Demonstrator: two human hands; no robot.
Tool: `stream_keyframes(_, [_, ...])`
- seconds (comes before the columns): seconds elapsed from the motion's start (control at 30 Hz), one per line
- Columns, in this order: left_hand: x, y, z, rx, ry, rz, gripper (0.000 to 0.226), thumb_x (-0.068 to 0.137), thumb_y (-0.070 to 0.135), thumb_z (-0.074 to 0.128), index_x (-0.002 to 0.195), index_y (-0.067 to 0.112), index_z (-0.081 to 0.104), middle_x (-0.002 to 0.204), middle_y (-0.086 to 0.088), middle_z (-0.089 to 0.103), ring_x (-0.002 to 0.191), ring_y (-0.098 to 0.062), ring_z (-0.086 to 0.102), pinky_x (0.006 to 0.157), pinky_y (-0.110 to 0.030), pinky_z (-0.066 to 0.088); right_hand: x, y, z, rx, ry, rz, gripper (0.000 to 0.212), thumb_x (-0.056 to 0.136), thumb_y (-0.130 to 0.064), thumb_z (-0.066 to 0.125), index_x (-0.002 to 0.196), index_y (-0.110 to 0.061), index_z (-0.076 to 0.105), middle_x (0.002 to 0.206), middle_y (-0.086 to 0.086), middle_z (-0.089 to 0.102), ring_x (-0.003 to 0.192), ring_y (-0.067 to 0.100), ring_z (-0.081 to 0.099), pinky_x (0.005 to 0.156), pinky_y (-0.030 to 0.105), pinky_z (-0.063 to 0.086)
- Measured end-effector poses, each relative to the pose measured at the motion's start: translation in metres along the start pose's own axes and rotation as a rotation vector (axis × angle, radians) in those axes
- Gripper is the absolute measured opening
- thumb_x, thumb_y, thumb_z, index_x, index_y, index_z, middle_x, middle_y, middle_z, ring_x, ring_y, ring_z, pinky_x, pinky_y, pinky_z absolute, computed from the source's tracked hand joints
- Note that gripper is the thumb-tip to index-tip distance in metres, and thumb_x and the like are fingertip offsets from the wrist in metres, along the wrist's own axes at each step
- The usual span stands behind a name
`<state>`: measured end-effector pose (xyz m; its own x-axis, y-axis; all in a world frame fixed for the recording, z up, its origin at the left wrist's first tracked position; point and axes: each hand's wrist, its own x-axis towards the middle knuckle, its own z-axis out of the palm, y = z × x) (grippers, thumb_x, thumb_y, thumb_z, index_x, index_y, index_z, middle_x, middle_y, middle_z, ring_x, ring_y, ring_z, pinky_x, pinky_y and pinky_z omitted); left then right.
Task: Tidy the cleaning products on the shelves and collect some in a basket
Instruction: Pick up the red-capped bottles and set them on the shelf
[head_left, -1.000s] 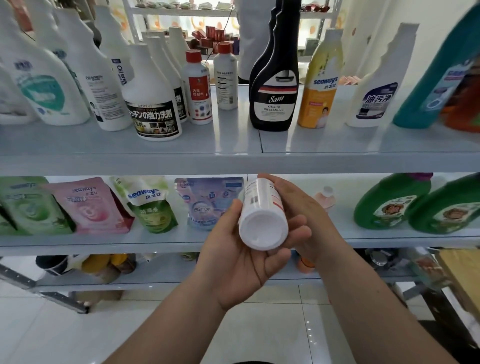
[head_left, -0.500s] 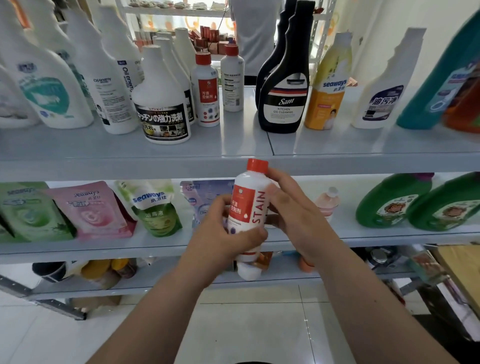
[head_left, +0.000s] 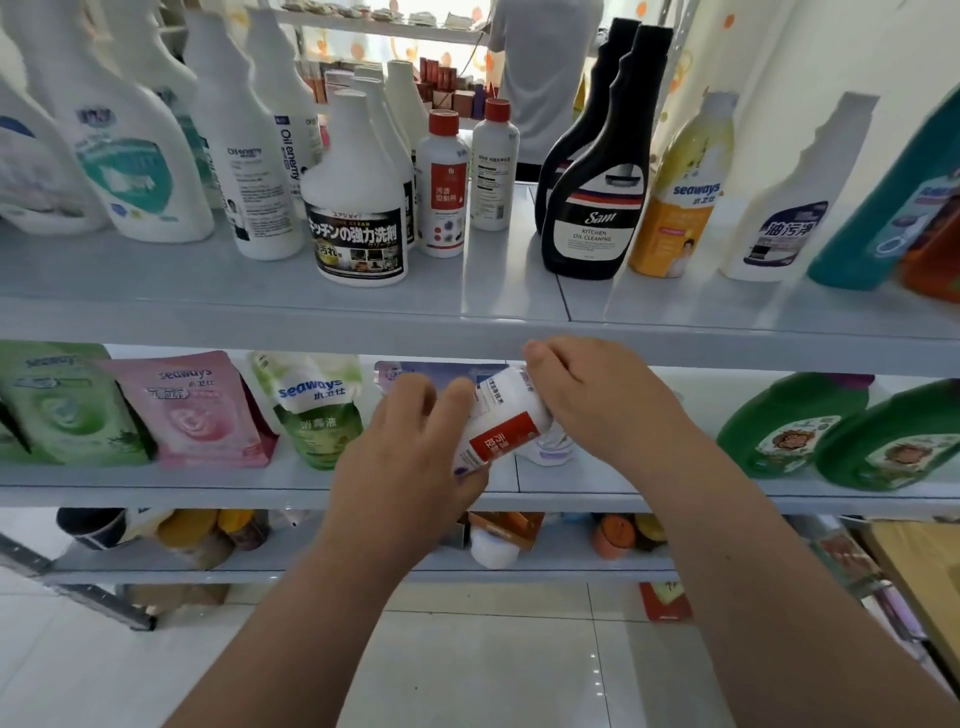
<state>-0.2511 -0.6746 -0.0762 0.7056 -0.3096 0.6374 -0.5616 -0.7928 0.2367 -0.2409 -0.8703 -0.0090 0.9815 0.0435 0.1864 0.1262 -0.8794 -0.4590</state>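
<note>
Far left, upper grey shelf (head_left: 260, 322): white plastic spray bottle with a teal label (head_left: 130, 171), upright, then a tall white "Oil energy" bottle (head_left: 249, 171) just beside it. On the middle grey shelf (head_left: 156, 491) below stand a green soft pouch (head_left: 57, 410), a pink "seaways" pouch (head_left: 192, 410) and a white-and-green "seaways" pouch (head_left: 317, 410), in a row and upright.

Centre, upper shelf: squat white bottle with a black Japanese-lettered label (head_left: 358, 218) near the front edge. Behind it to the right are two small white bottles with red caps (head_left: 441, 187), side by side.

Centre, in front of the middle shelf: left hand (head_left: 410, 457) grips the lower body of a small white plastic bottle with a red label (head_left: 506, 415), fingers and thumb curled round it. The bottle is tilted, upper end up and to the right, and hangs in the air below the upper shelf's edge. Right hand (head_left: 597, 400) is curled over the bottle's upper end; the cap is hidden under it. A pale blue pouch (head_left: 436, 371) shows partly behind both hands.

Right, upper shelf: two black "Sam" kitchen-cleaner bottles (head_left: 597, 197), one behind the other, then a yellow "seaways" bottle (head_left: 680, 192), a white bottle with a dark blue label (head_left: 789, 208) and a teal bottle (head_left: 883, 218) at the frame edge. On the middle shelf below are two green jugs (head_left: 789, 426), touching.
</note>
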Motion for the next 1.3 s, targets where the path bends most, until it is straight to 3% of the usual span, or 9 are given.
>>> stream_keyframes(0.1, [0.004, -0.015, -0.008, -0.408, -0.265, -0.222, 0.071, 0.057, 0.057, 0.086, 0.112, 0.053, 0.041, 0.107, 0.025, 0.044, 0.086, -0.003, 0.060, 0.057, -0.014, 0.054, 0.002, -0.010, 0.004, -0.004, 0.118, -0.098, 0.042, 0.107, -0.048, 0.034, 0.070, -0.032, 0.045, 0.066, -0.009, 0.053, 0.064, 0.004, 0.054, 0.057, 0.020, 0.033])
stream_keyframes(0.23, [-0.003, -0.033, -0.004, -1.048, -0.532, -0.466, 0.074, 0.054, 0.048, 0.093, 0.117, 0.048, 0.054, 0.111, 0.017, 0.067, 0.096, -0.013, 0.073, 0.072, -0.035, 0.065, 0.006, -0.024, 0.014, 0.096, 0.227, -0.257, 0.040, 0.096, -0.056, 0.031, 0.066, -0.032, 0.043, 0.057, -0.010, 0.049, 0.060, 0.006, 0.056, 0.052, 0.012, 0.036])
stream_keyframes(0.33, [-0.006, -0.032, 0.000, -1.057, -0.487, -0.494, 0.075, 0.053, 0.048, 0.093, 0.117, 0.048, 0.054, 0.113, 0.014, 0.068, 0.099, -0.018, 0.074, 0.080, -0.043, 0.064, 0.010, -0.033, 0.023, 0.199, 0.267, -0.281, 0.038, 0.094, -0.056, 0.038, 0.072, -0.027, 0.050, 0.062, -0.012, 0.051, 0.062, 0.007, 0.055, 0.055, 0.011, 0.034])
stream_keyframes(0.53, [0.004, -0.033, -0.006, -1.045, -0.222, -0.634, 0.055, 0.066, 0.044, 0.091, 0.104, 0.054, 0.053, 0.106, 0.021, 0.069, 0.091, -0.004, 0.073, 0.067, -0.022, 0.061, 0.009, -0.050, 0.049, 0.541, 0.081, -0.021, 0.055, 0.078, -0.070, 0.065, 0.126, -0.049, 0.045, 0.117, -0.014, 0.053, 0.104, 0.000, 0.059, 0.080, 0.017, 0.055])
stream_keyframes(0.77, [0.020, -0.051, -0.025, -1.147, -0.235, -0.514, 0.048, 0.086, 0.037, 0.075, 0.129, 0.044, 0.054, 0.126, 0.009, 0.066, 0.112, -0.011, 0.069, 0.092, -0.038, 0.061, 0.020, -0.070, 0.049, 0.776, 0.149, -0.002, 0.052, 0.070, -0.068, 0.068, 0.119, -0.055, 0.053, 0.109, -0.027, 0.071, 0.104, 0.000, 0.070, 0.083, 0.022, 0.059])
stream_keyframes(0.9, [0.050, -0.063, -0.042, -1.008, -0.311, -0.342, 0.056, 0.094, 0.020, 0.060, 0.138, 0.053, 0.048, 0.138, 0.013, 0.055, 0.122, -0.001, 0.059, 0.098, -0.027, 0.055, 0.032, -0.079, 0.036, 0.837, 0.263, -0.017, 0.053, 0.071, -0.064, 0.070, 0.121, -0.052, 0.056, 0.116, -0.016, 0.072, 0.111, 0.008, 0.069, 0.093, 0.035, 0.059])
stream_keyframes(1.03, [0.096, -0.075, -0.066, -0.604, -0.380, -0.123, 0.061, 0.097, 0.017, 0.057, 0.148, 0.046, 0.042, 0.133, 0.027, 0.041, 0.115, 0.012, 0.050, 0.083, 0.000, 0.042, 0.051, -0.075, 0.021, 0.772, 0.346, -0.033, 0.054, 0.078, -0.057, 0.071, 0.129, -0.047, 0.054, 0.120, -0.011, 0.070, 0.111, 0.009, 0.068, 0.094, 0.041, 0.059])
stream_keyframes(1.2, [0.188, -0.079, -0.101, -0.293, -0.176, 0.134, 0.044, 0.096, 0.027, 0.054, 0.139, 0.031, 0.058, 0.123, 0.014, 0.050, 0.113, -0.004, 0.054, 0.094, -0.019, 0.050, 0.084, -0.054, 0.006, 0.682, 0.383, 0.018, 0.045, 0.078, -0.059, 0.073, 0.116, -0.060, 0.050, 0.109, -0.034, 0.066, 0.104, -0.009, 0.063, 0.082, 0.017, 0.051])
stream_keyframes(1.3, [0.256, -0.073, -0.100, -0.067, -0.269, 0.196, 0.042, 0.097, 0.024, 0.061, 0.139, 0.031, 0.057, 0.133, 0.002, 0.055, 0.111, -0.011, 0.052, 0.094, -0.029, 0.045, 0.105, -0.036, 0.004, 0.628, 0.362, 0.037, 0.047, 0.085, -0.055, 0.076, 0.122, -0.059, 0.047, 0.106, -0.041, 0.062, 0.103, -0.021, 0.057, 0.079, 0.016, 0.047])
